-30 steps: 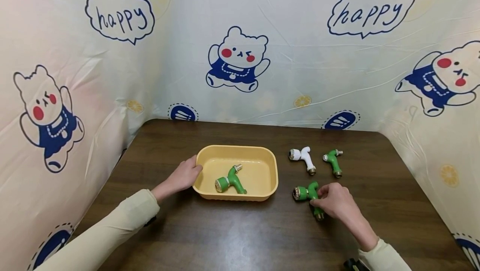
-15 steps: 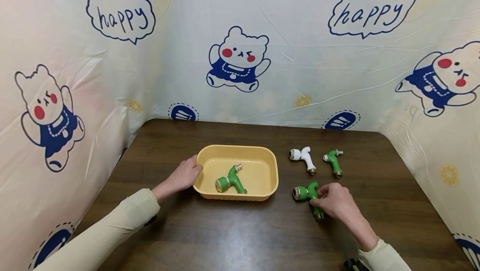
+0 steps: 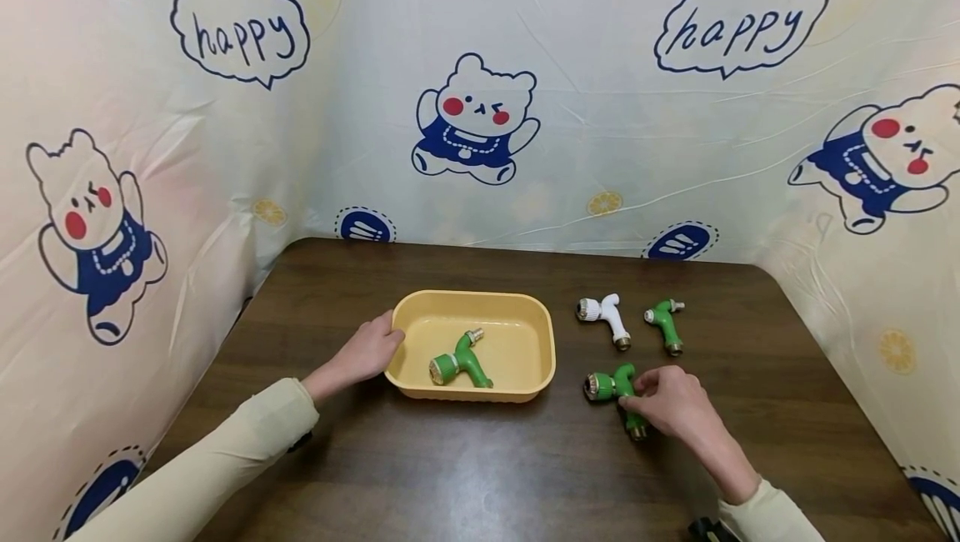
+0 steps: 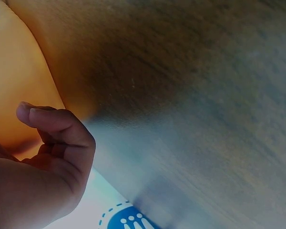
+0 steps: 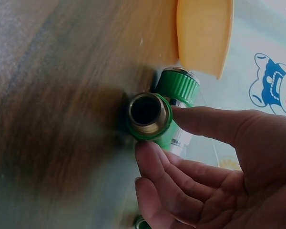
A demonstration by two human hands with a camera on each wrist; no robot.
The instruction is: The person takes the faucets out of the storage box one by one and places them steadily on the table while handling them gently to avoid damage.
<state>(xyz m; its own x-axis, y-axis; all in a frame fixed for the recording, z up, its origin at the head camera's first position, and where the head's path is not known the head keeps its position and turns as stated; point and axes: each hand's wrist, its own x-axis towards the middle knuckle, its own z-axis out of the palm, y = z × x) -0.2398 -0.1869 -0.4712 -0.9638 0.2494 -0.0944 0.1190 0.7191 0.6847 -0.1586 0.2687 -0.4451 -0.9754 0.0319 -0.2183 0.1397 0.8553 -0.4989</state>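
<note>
My left hand (image 3: 369,348) grips the left rim of a yellow plastic basin (image 3: 517,392); in the left wrist view its fingers (image 4: 62,125) curl at the basin's wall. Inside the basin lies a green tap (image 3: 468,363) with a ribbed knob. To the right, my right hand (image 3: 670,400) pinches a second green tap (image 3: 625,383), which lies on the table. The right wrist view shows this tap's brass threaded end (image 5: 150,117) between thumb and fingers, its ribbed green knob behind.
A white tap (image 3: 607,317) and another green tap (image 3: 665,327) lie beyond my right hand on the dark wooden table (image 3: 465,475). A printed curtain (image 3: 585,150) encloses the table's back and sides.
</note>
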